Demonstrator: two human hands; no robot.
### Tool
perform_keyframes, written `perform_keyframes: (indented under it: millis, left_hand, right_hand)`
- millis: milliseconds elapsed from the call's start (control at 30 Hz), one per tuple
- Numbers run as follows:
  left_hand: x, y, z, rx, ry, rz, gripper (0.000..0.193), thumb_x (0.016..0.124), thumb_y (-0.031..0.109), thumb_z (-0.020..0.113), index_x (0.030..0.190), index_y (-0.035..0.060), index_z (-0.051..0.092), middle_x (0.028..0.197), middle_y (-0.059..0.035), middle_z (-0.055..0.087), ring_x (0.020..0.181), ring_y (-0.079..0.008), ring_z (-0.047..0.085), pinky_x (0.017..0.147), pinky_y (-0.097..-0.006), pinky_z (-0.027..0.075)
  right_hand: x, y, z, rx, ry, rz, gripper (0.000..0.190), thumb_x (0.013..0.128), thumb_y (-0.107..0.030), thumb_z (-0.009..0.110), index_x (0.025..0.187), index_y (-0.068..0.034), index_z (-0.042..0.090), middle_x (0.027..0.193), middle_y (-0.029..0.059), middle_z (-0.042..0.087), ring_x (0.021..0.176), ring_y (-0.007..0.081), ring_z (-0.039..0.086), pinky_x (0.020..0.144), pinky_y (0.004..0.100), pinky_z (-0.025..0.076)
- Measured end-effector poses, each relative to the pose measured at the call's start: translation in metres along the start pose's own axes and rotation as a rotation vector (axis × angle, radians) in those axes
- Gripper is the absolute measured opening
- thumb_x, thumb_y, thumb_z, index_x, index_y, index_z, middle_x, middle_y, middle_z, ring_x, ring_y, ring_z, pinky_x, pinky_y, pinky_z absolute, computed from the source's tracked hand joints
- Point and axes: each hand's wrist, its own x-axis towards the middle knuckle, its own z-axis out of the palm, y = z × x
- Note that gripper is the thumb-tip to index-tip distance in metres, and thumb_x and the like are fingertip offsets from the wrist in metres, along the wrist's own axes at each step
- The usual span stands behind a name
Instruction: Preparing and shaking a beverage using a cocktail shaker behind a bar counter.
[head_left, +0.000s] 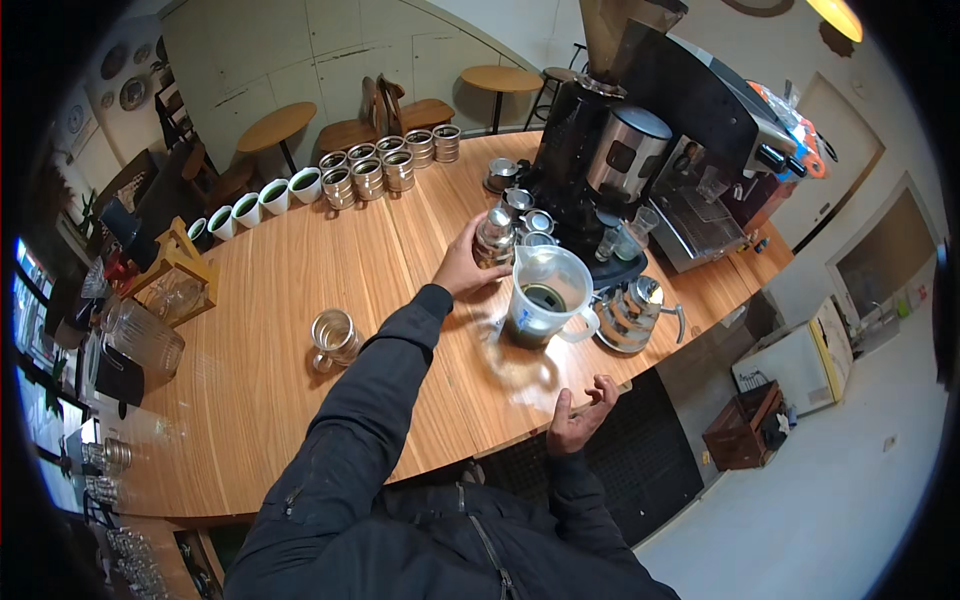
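Observation:
My left hand (466, 262) is closed around a shiny metal cocktail shaker (495, 234), beside several small metal drip filters (538, 222). My right hand (581, 417) is held near the front edge of the wooden counter (262, 360), fingers apart and holding nothing. Between the hands stands a translucent plastic measuring jug (551, 281) with dark liquid in it. A steel gooseneck kettle (628, 315) is just right of the jug. Left of my forearm, a ribbed glass mug (334, 336) stands on the counter.
At the back left are white cups (274, 196) and metal-looking cups (367, 178), with dark contents. A coffee grinder (562, 142) and an espresso machine (697, 217) stand at the right. A glass pitcher (146, 341) and a wooden stand (206, 277) are at the left.

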Motion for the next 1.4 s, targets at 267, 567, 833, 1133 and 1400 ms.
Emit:
perform_keyframes:
  millis: [267,567,833,1133,1400]
  left_hand:
    - [-0.063,0.018,-0.012,-0.076,0.203,-0.126,0.071,0.068,0.017,0.086,0.129,0.0029,0.053,0.11,-0.0086,0.066,0.103,-0.0174,0.065,0.092,-0.0334,0.054]
    - [-0.241,0.147,-0.076,-0.037,0.133,-0.066,0.078,0.065,0.022,0.088,0.13,0.0,0.052,0.123,-0.016,0.062,0.117,-0.027,0.062,0.101,-0.0368,0.048]
    - [-0.272,0.197,-0.115,0.158,0.529,-0.497,0.042,0.074,0.024,0.082,0.105,-0.0001,0.064,0.092,-0.0127,0.073,0.086,-0.0223,0.074,0.076,-0.0317,0.057]
    - [-0.283,0.202,-0.167,0.076,0.429,-0.189,0.037,0.073,0.014,0.076,0.101,-0.008,0.067,0.1,-0.0215,0.072,0.094,-0.0324,0.073,0.086,-0.0392,0.058]
    - [-0.277,0.227,-0.204,-0.074,0.085,-0.288,0.042,0.069,0.022,0.087,0.097,-0.0032,0.067,0.096,-0.0165,0.072,0.101,-0.0322,0.072,0.1,-0.0495,0.052]
  right_hand:
    - [0.008,-0.012,0.019,0.278,-0.092,-0.141,0.039,0.08,0.002,0.063,0.117,-0.001,0.049,0.116,0.0179,0.05,0.1,0.0267,0.05,0.092,0.0377,0.042]
    - [-0.04,-0.084,0.092,0.576,-1.058,0.128,0.118,0.064,-0.035,0.095,0.151,0.009,0.028,0.145,0.0258,0.048,0.137,0.0354,0.048,0.117,0.0442,0.035]
    - [-0.077,-0.134,0.124,0.65,-1.251,0.228,0.112,0.071,-0.03,0.089,0.153,0.009,0.023,0.128,0.0226,0.063,0.118,0.0344,0.064,0.1,0.04,0.051]
    - [-0.088,-0.182,0.133,0.604,-1.114,0.02,0.093,0.061,-0.024,0.095,0.137,0.002,0.046,0.121,0.0208,0.064,0.11,0.0315,0.068,0.093,0.0388,0.055]
    - [-0.082,-0.191,0.131,0.766,-1.341,0.199,0.095,0.05,-0.021,0.093,0.131,-0.001,0.048,0.114,0.0153,0.066,0.103,0.0293,0.068,0.09,0.0369,0.054]
